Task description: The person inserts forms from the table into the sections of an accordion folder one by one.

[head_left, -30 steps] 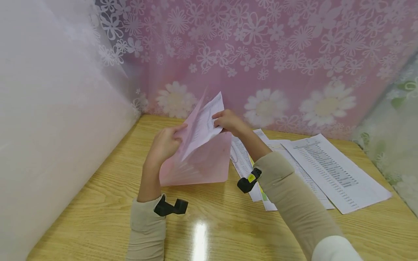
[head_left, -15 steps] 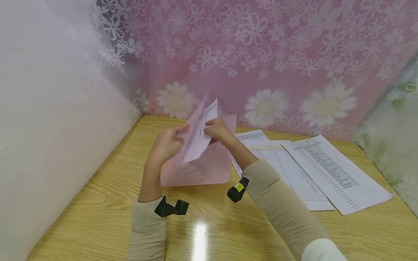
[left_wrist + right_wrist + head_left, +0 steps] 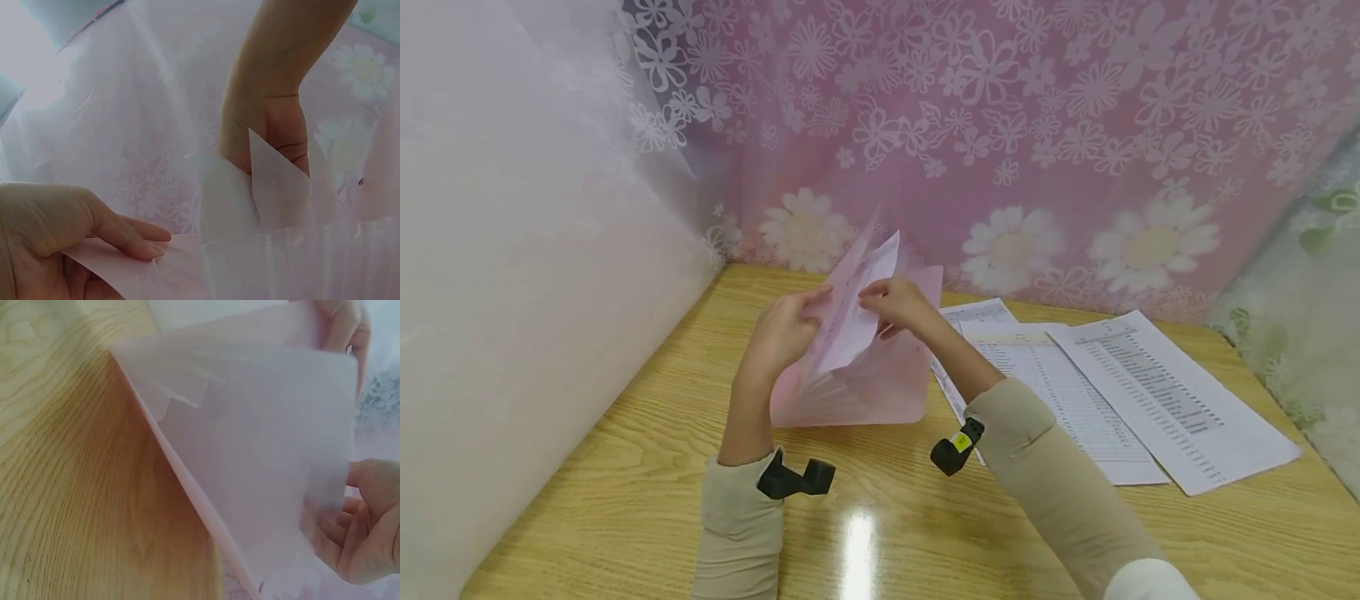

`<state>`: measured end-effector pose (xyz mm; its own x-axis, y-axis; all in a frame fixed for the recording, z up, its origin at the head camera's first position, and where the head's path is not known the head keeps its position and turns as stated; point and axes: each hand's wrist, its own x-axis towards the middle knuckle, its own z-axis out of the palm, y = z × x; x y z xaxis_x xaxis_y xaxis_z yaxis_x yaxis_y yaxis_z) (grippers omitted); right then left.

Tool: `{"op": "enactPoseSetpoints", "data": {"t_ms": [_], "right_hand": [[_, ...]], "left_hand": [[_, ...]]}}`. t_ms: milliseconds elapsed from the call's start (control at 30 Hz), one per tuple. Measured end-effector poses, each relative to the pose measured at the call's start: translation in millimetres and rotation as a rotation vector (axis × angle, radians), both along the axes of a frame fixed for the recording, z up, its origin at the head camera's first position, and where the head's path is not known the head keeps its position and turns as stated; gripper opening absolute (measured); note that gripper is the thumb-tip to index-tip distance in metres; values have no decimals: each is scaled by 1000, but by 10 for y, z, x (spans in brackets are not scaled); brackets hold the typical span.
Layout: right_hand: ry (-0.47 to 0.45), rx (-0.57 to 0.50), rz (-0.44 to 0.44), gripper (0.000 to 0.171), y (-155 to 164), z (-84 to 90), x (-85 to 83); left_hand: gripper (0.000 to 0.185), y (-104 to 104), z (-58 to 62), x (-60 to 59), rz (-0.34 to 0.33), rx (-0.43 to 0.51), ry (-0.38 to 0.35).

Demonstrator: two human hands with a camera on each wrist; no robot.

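Sheet (image 3: 859,310) lower in pink folder (image 3: 880,383), right hand (image 3: 897,303) pushing, left hand (image 3: 781,332) steady

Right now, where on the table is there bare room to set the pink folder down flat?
Bare wood runs along the near table edge and left of the pink folder toward the white sheet wall. The right side is crowded: printed sheets overlap from the right forearm to the table's far right corner. The left hand and right hand hold the folder's mouth.
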<state>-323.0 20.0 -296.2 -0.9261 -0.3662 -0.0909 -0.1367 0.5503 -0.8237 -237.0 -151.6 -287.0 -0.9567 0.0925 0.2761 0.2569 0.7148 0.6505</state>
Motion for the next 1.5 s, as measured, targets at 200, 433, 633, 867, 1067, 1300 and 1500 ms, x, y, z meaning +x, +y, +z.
{"op": "enactPoseSetpoints", "data": {"t_ms": [200, 433, 633, 867, 1067, 1300, 1500], "right_hand": [[-75, 10, 123, 32, 28, 43, 108], [-51, -4, 85, 29, -16, -51, 175], [-33, 8, 57, 26, -70, -129, 198], [-84, -10, 72, 29, -99, -148, 223], [-130, -44, 131, 31, -56, -115, 276], [-100, -71, 161, 26, -53, -72, 393], [-79, -57, 148, 23, -108, -139, 418]], "left_hand": [[52, 0, 14, 1, 8, -3, 12], [51, 13, 5, 13, 12, -7, 35], [51, 14, -5, 5, 2, -11, 41], [52, 9, -7, 0, 19, 2, 23], [52, 20, -14, -13, 35, 0, -3], [52, 15, -9, -28, 45, -21, 21], [51, 10, -16, -21, 41, -12, 17]]}}
